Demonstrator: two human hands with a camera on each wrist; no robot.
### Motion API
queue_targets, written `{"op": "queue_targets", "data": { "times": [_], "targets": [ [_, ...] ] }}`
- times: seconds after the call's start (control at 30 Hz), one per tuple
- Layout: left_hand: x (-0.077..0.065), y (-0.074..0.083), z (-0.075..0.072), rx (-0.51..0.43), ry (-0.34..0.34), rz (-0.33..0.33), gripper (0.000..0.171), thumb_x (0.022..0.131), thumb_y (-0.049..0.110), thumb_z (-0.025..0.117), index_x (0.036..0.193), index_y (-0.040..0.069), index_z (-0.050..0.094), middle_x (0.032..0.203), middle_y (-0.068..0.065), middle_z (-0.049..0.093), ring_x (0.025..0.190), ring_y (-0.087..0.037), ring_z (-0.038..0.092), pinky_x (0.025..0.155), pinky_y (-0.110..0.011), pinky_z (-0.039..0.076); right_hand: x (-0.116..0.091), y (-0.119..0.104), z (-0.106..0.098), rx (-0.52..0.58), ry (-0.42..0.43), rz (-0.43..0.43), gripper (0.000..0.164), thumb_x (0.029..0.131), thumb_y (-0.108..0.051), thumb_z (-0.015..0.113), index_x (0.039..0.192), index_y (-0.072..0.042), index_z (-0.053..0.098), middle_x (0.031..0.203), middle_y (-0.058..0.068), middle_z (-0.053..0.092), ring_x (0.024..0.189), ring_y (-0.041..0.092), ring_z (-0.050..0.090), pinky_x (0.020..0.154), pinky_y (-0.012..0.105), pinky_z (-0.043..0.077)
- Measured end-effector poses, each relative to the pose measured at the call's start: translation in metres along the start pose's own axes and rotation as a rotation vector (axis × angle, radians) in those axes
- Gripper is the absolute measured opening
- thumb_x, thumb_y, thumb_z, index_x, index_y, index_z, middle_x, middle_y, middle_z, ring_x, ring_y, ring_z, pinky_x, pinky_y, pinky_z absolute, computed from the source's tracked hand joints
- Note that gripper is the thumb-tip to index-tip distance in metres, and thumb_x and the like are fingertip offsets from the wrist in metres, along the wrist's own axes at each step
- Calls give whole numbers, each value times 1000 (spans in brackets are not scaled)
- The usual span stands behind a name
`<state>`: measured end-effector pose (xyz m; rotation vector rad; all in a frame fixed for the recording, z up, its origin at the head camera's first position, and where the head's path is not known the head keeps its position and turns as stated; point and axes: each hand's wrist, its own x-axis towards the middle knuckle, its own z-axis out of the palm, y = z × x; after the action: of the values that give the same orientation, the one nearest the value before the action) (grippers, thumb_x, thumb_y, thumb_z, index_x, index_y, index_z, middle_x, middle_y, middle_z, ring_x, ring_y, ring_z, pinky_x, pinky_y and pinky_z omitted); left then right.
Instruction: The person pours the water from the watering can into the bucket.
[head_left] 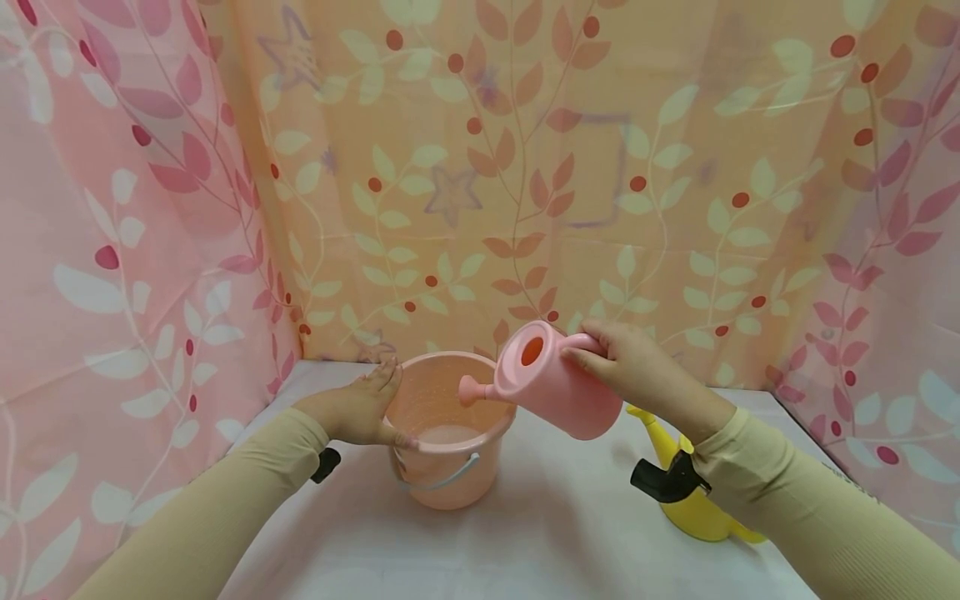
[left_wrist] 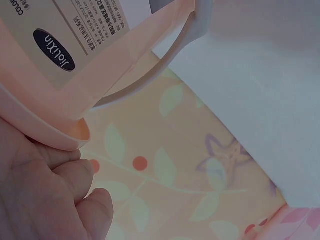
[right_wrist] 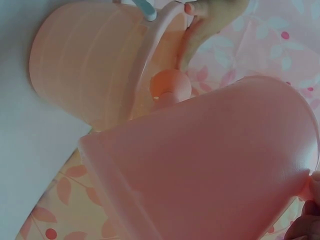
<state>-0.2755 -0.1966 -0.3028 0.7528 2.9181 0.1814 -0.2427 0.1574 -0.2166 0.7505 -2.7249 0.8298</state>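
A pink watering can [head_left: 562, 383] is tilted to the left, its round sprinkler head [head_left: 471, 391] over the mouth of a peach bucket [head_left: 453, 479]. My right hand [head_left: 633, 367] grips the can's handle at its upper right. On the left side of the bucket's rim, my left hand [head_left: 356, 412] holds on, thumb at the near edge. The left wrist view shows its bent fingers [left_wrist: 75, 175] against the rim beside the bucket's label [left_wrist: 65, 40]. In the right wrist view the can's body [right_wrist: 210, 165] hides part of the bucket. No water stream is visible.
A yellow watering can [head_left: 697, 512] stands on the white table [head_left: 555, 550] at the right, partly behind my right forearm. The bucket's pale handle [head_left: 442, 479] hangs down in front. Leaf-patterned curtains [head_left: 525, 167] enclose the back and both sides.
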Motion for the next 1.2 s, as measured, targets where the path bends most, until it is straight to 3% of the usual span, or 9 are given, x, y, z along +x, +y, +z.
{"op": "queue_targets", "data": {
  "times": [1.2],
  "targets": [
    [-1,1,0,33,8,4,120,70,74,53,140,-13,12,148,-29,5,137,-38,5,107,-52,16,1,-1,0,1,-13,-5,23,86,-28,63,76,-10,52,62,2,45,64,18,48,56,27,44]
  ]
}}
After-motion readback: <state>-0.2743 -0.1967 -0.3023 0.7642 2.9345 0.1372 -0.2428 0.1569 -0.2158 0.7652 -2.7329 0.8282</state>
